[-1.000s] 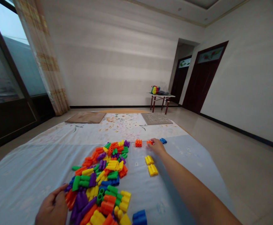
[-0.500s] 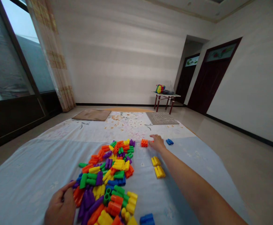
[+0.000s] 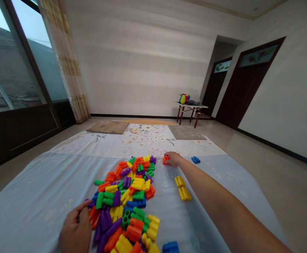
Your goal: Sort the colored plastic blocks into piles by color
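The right hand (image 3: 172, 159) partly hides an orange piece (image 3: 165, 160) — one block or two, unclear — and my view cuts the left hand (image 3: 76, 228) short below.

Bare left hand (image 3: 75, 228) left of block pile (image 3: 117, 198), thumb and forefinger distinct; bare right hand (image 3: 173, 159) right of pile's far end, fingers partly hidden, forearm (image 3: 216, 196) bare, slim at wrist, widening toward elbow.
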{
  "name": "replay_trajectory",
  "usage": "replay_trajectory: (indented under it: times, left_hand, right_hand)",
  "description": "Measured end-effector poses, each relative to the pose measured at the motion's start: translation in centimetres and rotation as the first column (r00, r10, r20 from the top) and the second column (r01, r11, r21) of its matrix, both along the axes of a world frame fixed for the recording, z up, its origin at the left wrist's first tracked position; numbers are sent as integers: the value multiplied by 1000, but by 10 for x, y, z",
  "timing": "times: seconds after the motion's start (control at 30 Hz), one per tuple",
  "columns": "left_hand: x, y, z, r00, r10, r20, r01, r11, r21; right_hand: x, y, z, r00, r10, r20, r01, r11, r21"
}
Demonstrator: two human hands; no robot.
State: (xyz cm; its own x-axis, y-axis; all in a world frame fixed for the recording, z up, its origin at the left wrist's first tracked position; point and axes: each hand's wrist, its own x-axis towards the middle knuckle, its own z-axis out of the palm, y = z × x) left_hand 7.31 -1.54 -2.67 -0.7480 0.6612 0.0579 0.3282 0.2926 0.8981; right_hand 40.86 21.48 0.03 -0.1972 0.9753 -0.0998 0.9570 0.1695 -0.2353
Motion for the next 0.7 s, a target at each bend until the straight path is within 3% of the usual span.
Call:
replay_trajectory:
  times: [0.53, 0.7]
  left_hand:
    - [-1, 0, -2, 999, 3, -34, -2, 1000, 12]
    - [2, 0, 0, 999, 1, -34, 0, 999, 41]
  right_hand:
    - [-6, -4, 3, 999, 36, -9, -36, 999, -12]
    - [-8, -12, 16, 997, 68, -38, -67, 997, 38]
